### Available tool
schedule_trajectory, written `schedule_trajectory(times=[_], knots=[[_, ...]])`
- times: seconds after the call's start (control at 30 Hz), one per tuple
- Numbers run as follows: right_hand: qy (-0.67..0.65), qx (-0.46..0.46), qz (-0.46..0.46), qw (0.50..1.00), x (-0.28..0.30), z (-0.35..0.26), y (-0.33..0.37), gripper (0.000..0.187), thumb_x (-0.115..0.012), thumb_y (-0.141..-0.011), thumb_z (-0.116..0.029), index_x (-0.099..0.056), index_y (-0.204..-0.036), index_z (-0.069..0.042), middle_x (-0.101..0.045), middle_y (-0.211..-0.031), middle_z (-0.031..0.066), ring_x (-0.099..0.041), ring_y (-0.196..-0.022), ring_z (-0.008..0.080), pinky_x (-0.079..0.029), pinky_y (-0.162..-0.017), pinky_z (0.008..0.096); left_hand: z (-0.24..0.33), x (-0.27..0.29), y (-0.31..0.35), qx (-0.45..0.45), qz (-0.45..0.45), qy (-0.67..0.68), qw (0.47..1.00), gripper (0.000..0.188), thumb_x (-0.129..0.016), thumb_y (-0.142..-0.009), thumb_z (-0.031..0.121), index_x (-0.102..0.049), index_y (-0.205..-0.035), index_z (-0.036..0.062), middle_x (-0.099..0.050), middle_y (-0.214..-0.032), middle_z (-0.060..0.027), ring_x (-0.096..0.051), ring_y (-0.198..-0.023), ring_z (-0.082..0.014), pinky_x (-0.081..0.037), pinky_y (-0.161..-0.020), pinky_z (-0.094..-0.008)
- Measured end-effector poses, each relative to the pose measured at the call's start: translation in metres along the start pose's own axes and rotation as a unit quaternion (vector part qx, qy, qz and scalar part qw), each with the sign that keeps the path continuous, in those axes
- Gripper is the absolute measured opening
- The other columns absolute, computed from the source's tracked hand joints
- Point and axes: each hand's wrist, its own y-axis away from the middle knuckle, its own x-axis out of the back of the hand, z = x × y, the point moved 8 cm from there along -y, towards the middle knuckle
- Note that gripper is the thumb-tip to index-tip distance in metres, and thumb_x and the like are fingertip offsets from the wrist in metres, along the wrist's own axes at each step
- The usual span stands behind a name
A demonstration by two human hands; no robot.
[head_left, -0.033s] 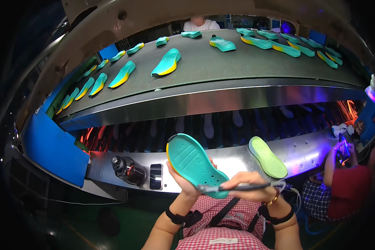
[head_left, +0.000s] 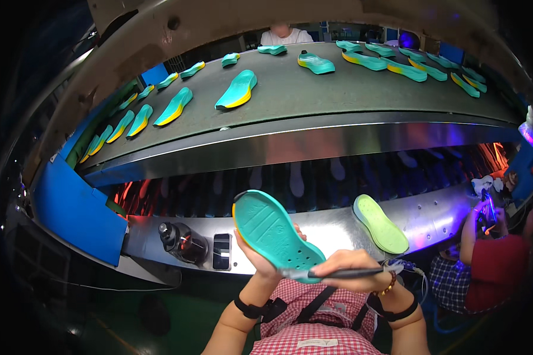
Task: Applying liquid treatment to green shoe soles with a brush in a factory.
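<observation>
A teal midsole (head_left: 272, 228) with a yellow edge and a dark patch at its upper end is held in front of me, its grooved and perforated face toward me. My left hand (head_left: 257, 257) grips it from below and behind, fingertips showing past the far edge. Across the lower end, my right hand (head_left: 352, 269) holds a black-handled brush (head_left: 346, 274), its pale tip (head_left: 293, 273) against or just over the midsole's lower left edge. A yellow-green insole (head_left: 382, 225) lies on the metal ledge, beyond my right hand.
A dark bottle (head_left: 186, 241) and a phone (head_left: 222, 251) rest on the metal ledge (head_left: 314, 228). Behind it, soles lie in a dark lower channel with a red glow. Several teal midsoles sit on the upper belt (head_left: 284, 92). A co-worker in red (head_left: 497, 272) sits at right.
The midsole has shifted slightly left in my left hand. My right hand and the brush have moved a little left and down along its lower end.
</observation>
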Motion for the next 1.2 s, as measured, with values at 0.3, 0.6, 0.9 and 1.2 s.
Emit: schedule_trajectory(times=[0.3, 0.6, 0.9, 1.2], knots=[[-0.043, -0.079, -0.003, 0.996, 0.007, 0.013, 0.007, 0.023, -0.068, -0.072, -0.003, -0.066, -0.095, -0.004, -0.065, -0.090, 0.0084, -0.060, -0.087, 0.0184, -0.048, -0.079, 0.0293, 0.014, -0.009, -0.003, -0.016, -0.022, -0.033, 0.999, 0.093, -0.008, -0.074, 0.077, -0.050, -0.110, 0.0010, -0.057, -0.091, -0.0179, -0.057, -0.080, -0.0292, -0.047, -0.072, -0.0421], [-0.528, -0.205, 0.226, 0.793, -0.003, 0.058, 0.028, 0.017, -0.059, -0.075, 0.004, -0.061, -0.092, 0.006, -0.060, -0.099, 0.0219, -0.060, -0.093, 0.0274, -0.047, -0.086, 0.0357, -0.028, -0.005, 0.027, 0.070, 0.106, 0.102, 0.987, 0.081, -0.024, -0.082, 0.067, -0.040, -0.125, 0.0011, -0.052, -0.111, -0.0231, -0.056, -0.095, -0.0341, -0.046, -0.084, -0.0477], [-0.151, -0.164, 0.013, 0.975, 0.013, 0.010, 0.010, 0.022, -0.065, -0.077, -0.003, -0.063, -0.099, 0.000, -0.066, -0.092, 0.0106, -0.061, -0.083, 0.0127, -0.049, -0.074, 0.0247, -0.031, 0.011, 0.018, 0.155, -0.106, -0.074, 0.979, 0.056, -0.044, -0.085, 0.041, -0.041, -0.123, 0.0004, -0.055, -0.111, -0.0175, -0.057, -0.098, -0.0281, -0.046, -0.085, -0.0392], [-0.064, -0.041, -0.168, 0.983, 0.011, -0.012, 0.008, 0.022, -0.064, -0.078, -0.004, -0.062, -0.100, -0.002, -0.065, -0.096, 0.0119, -0.063, -0.090, 0.0224, -0.049, -0.081, 0.0302, -0.039, -0.001, 0.026, 0.332, -0.117, -0.144, 0.925, 0.048, -0.045, -0.088, 0.031, -0.042, -0.122, -0.0033, -0.057, -0.106, -0.0126, -0.058, -0.091, -0.0171, -0.047, -0.080, -0.0274]])
